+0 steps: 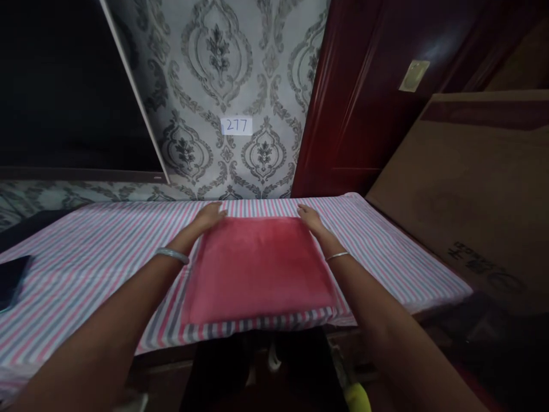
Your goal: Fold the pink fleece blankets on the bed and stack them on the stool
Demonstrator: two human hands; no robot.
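A flat, rectangular red cloth (261, 269) with a soft, plush look lies on a striped sheet (107, 252) in front of me. Whether it is folded or has padding inside, I cannot tell. My left hand (209, 216) rests at its far left corner, fingers stretched out and thumb apart. At the far right corner, my right hand (310, 218) also has its fingers extended, along the cloth's edge. Neither hand appears to grip the cloth. Both wrists wear a bangle.
A dark phone-like device (12, 280) lies at the sheet's left edge. Behind stand a large dark screen (72, 86) and a patterned wall with a paper label (237, 126) reading 277. A big cardboard box (476, 189) leans on the right, by a dark red door (364, 103).
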